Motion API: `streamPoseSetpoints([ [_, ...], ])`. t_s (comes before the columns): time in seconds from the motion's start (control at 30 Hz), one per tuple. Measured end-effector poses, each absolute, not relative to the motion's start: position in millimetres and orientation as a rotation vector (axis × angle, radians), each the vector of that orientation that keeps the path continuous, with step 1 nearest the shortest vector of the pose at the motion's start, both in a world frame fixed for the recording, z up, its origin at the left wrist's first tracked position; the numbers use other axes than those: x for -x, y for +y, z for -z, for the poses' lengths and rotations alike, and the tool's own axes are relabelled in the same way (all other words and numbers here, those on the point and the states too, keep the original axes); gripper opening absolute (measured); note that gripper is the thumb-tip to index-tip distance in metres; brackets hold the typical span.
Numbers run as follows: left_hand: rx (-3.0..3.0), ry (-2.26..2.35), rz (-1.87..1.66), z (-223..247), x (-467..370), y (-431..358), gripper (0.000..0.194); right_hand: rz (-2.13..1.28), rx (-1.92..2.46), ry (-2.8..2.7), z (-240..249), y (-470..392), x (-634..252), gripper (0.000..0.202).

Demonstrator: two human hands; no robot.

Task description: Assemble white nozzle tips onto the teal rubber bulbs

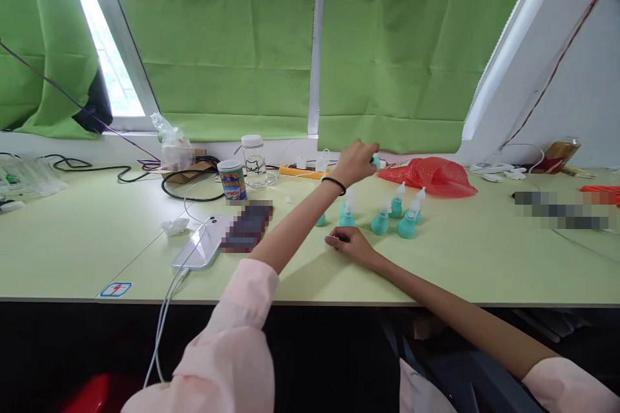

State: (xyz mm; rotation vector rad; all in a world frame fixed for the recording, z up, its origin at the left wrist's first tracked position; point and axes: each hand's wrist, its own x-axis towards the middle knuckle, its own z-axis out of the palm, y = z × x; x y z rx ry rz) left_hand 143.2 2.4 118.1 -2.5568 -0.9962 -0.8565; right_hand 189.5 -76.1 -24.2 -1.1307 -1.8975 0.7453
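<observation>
My left hand is stretched far over the table, closed on a teal squeeze bulb with a pale tip, which looks like a nasal aspirator. Part of it is hidden by the fingers. Below, my right hand rests on the table with its fingers curled in, and nothing shows in them. Several matching teal bulbs with clear nozzles stand upright close by, among them a front-right bulb, a middle bulb and one just behind my right hand.
A red plastic bag lies behind the bulbs. Left of my forearm are a white phone on a cable, a blurred dark object, a colourful can and a lidded clear jar. An orange power strip lies at the back.
</observation>
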Motion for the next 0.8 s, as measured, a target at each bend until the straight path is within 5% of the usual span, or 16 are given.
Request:
streamPoseSetpoints([
  [0.17,2.431,-1.044,1.200,-114,-77,-47,0.024,-0.800,1.075,-1.906,21,-79,-190,0.021],
  [0.5,2.827,-1.269,0.785,-30,-25,-48,0.021,-0.880,1.047,-1.733,26,-73,-192,0.013],
  [0.8,3.007,-1.177,1.071,0,-29,-50,0.036,-0.477,1.060,-1.955,25,-80,-190,0.011],
])
